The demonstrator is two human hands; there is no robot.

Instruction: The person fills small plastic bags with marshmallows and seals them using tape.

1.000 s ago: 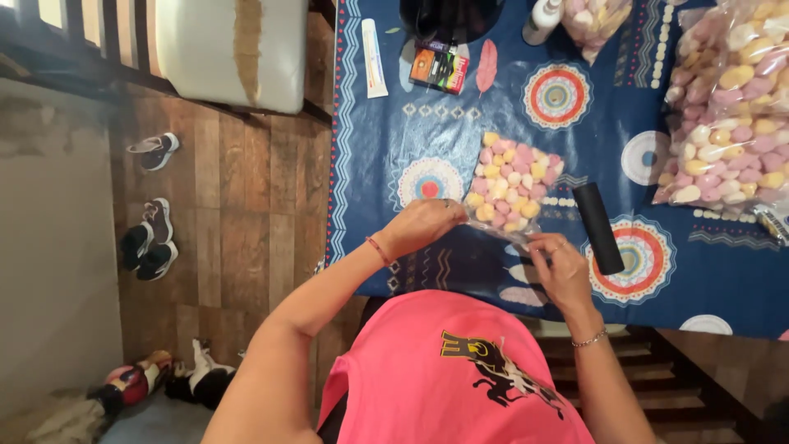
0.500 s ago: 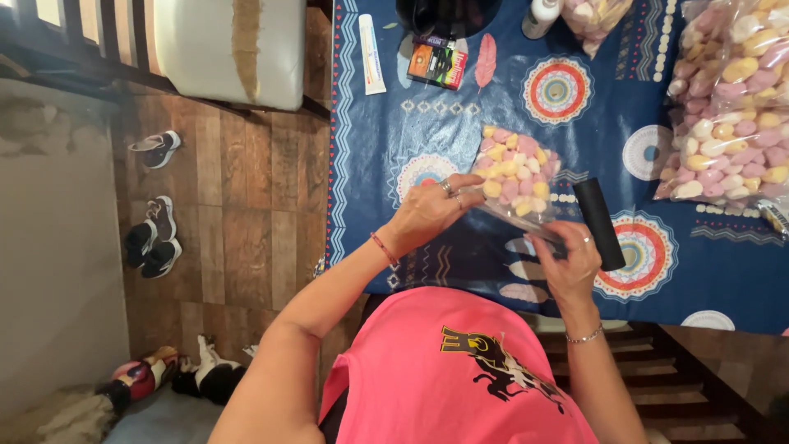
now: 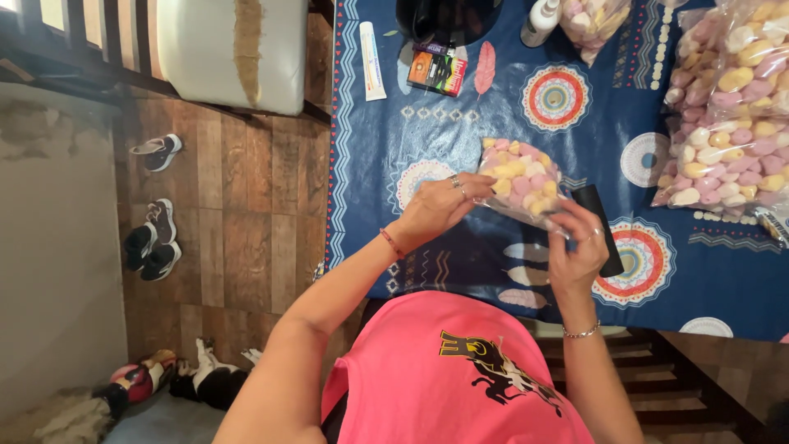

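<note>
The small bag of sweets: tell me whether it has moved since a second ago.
Yes. The small bag of sweets has shifted down the blue tablecloth, toward the person, nearer the black bar.

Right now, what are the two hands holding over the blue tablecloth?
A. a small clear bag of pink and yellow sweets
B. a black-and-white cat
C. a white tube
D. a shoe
A: the left hand and the right hand both grip the small clear bag of pink and yellow sweets above the blue tablecloth.
</note>
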